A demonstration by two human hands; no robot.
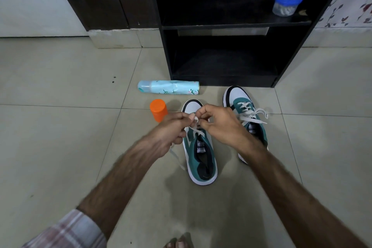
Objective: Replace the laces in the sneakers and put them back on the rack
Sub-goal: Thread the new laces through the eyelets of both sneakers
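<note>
Pinching a white lace (pixel 196 130) over the left sneaker (pixel 201 153), both hands work close together above its toe. The left hand (pixel 171 133) has its grip curled round the lace, whose loose end trails to the floor beneath it; the right hand (pixel 219 122) pinches the lace between thumb and fingertips. The right sneaker (pixel 244 110), already laced, stands just beside, near the black rack (pixel 221 56). An orange bottle (pixel 158 109) and a spray can (pixel 168 87) lie on the floor (pixel 60 117) nearby.
</note>
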